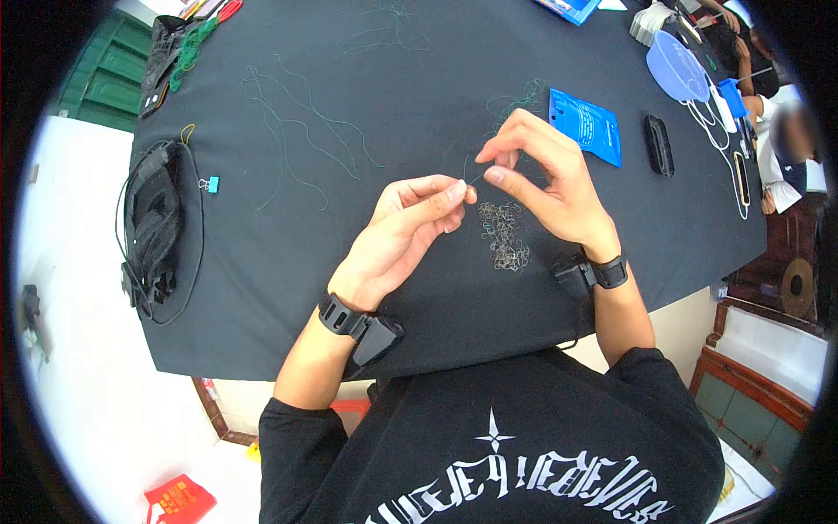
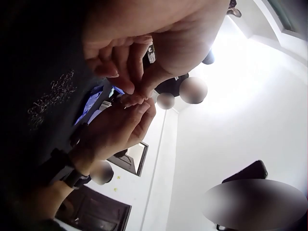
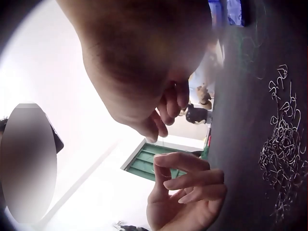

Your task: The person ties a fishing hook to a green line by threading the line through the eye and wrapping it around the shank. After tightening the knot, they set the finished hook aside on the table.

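My left hand point(image 1: 406, 223) pinches a tiny item between thumb and forefinger, its other fingers loosely curled. What the item is cannot be told, as the fingertips hide most of it. A short, thin dark green line point(image 1: 466, 166) rises from this pinch. Facing it, my right hand point(image 1: 554, 183) has thumb and forefinger close together at the line, just beside the left fingertips. Below the right hand lies a pile of small bent metal fish hooks point(image 1: 504, 236) on the black cloth, also seen as a tangled heap of hooks point(image 3: 284, 154) in the right wrist view.
Loose green lines point(image 1: 281, 122) lie ahead on the left. A blue packet point(image 1: 587, 127) and black case point(image 1: 659, 145) are on the right, with a blue basin point(image 1: 676, 68) beyond. A black bag point(image 1: 155, 227) and blue clip point(image 1: 209, 184) sit at left. People sit at right.
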`<action>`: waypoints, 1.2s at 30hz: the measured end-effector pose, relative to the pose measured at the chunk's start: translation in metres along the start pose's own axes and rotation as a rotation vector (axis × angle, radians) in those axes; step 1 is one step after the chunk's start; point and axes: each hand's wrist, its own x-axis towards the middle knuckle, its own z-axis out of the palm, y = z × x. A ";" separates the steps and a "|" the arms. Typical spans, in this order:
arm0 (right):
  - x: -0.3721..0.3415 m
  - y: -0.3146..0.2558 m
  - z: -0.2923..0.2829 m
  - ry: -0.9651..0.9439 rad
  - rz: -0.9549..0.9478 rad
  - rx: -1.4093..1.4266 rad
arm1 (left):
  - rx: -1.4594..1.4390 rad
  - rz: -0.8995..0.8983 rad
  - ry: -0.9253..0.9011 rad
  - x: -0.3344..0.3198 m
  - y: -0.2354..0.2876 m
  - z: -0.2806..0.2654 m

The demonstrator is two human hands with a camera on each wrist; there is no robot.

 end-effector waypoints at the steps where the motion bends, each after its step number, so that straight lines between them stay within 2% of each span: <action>1: 0.000 0.000 -0.001 -0.024 -0.003 -0.006 | -0.001 -0.001 0.001 0.000 0.000 0.000; 6: -0.001 0.006 0.001 -0.070 -0.019 0.011 | -0.005 -0.012 -0.006 0.000 0.000 0.000; 9: -0.002 0.008 0.001 -0.043 0.043 0.025 | -0.001 -0.027 0.000 0.000 0.000 0.001; 12: -0.002 0.014 -0.005 0.038 0.024 0.049 | 0.155 0.017 0.009 -0.003 0.003 0.007; 16: -0.002 0.009 -0.010 0.081 0.027 0.111 | 0.545 0.180 0.092 -0.003 0.005 0.020; 20: 0.002 -0.007 -0.011 -0.027 -0.055 -0.005 | 0.723 0.270 0.107 -0.004 0.004 0.026; 24: 0.000 -0.009 -0.012 -0.123 -0.034 -0.001 | 0.896 0.336 0.136 -0.004 0.004 0.024; 36: -0.002 -0.006 -0.010 -0.177 -0.030 -0.057 | 0.946 0.301 0.147 -0.004 0.002 0.022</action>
